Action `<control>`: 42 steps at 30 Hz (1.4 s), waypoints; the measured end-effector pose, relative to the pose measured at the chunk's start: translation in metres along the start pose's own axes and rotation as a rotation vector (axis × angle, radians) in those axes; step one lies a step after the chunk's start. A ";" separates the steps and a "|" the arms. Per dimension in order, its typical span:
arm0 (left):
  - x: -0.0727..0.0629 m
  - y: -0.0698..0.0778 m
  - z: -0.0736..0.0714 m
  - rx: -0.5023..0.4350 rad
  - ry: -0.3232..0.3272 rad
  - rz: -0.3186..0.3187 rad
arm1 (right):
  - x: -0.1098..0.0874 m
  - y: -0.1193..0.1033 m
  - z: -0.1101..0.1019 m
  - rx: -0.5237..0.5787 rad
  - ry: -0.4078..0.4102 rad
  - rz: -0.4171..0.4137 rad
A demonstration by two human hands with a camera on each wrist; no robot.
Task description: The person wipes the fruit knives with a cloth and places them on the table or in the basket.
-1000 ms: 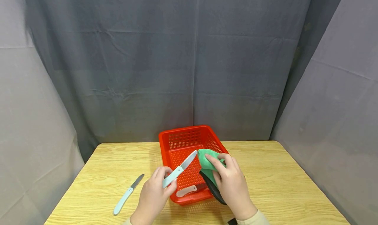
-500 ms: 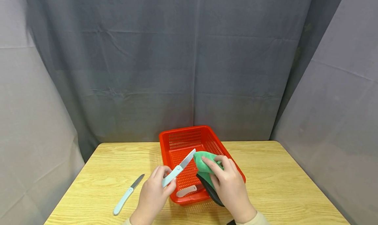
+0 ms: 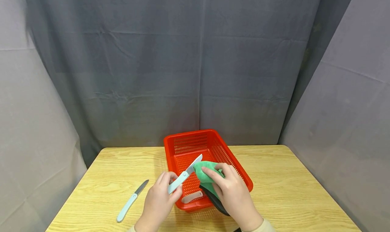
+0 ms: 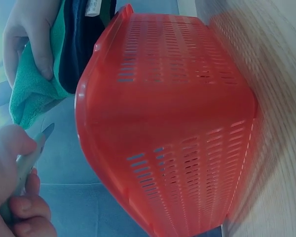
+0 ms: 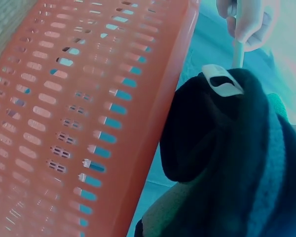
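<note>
My left hand (image 3: 159,198) grips a small knife (image 3: 178,182) by its pale blue handle, the blade slanting up and away over the red basket. A green cloth (image 3: 203,173) with a dark backing is pinched between the fingers and thumb of my right hand (image 3: 234,194). The cloth's edge overlaps the blade about midway in the head view, and the tip shows beyond it. In the left wrist view the green cloth (image 4: 37,91) is close to the knife's tip. The cloth's dark folds (image 5: 227,148) fill much of the right wrist view.
The red plastic basket (image 3: 169,150) with slotted walls stands under both hands. Inside it near the front lies a whitish handle (image 3: 192,196), partly beside the cloth. Another pale blue-handled knife (image 3: 128,205) lies on the wooden table (image 3: 91,191) to the left. Grey curtains (image 3: 152,72) hang behind.
My right hand has moved left and slightly down with the cloth, from the blade's tip to along the blade. The left hand and its knife have hardly moved.
</note>
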State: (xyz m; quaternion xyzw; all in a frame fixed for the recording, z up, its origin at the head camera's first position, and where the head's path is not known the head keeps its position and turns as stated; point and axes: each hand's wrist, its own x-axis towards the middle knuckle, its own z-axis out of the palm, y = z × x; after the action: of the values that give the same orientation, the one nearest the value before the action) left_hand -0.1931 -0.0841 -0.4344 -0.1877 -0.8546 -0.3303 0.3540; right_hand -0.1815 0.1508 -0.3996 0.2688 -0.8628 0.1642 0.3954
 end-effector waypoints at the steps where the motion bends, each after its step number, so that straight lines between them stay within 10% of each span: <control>1: 0.000 0.000 0.000 -0.002 0.002 0.005 | 0.000 0.000 0.000 0.002 -0.001 -0.005; 42: -0.003 0.002 0.003 -0.011 0.020 0.078 | -0.001 0.003 0.005 -0.012 -0.038 0.060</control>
State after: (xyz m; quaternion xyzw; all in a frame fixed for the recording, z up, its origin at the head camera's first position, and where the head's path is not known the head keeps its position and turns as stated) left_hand -0.1915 -0.0810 -0.4378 -0.2195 -0.8412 -0.3228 0.3741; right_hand -0.1857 0.1510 -0.4040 0.2434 -0.8788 0.1656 0.3756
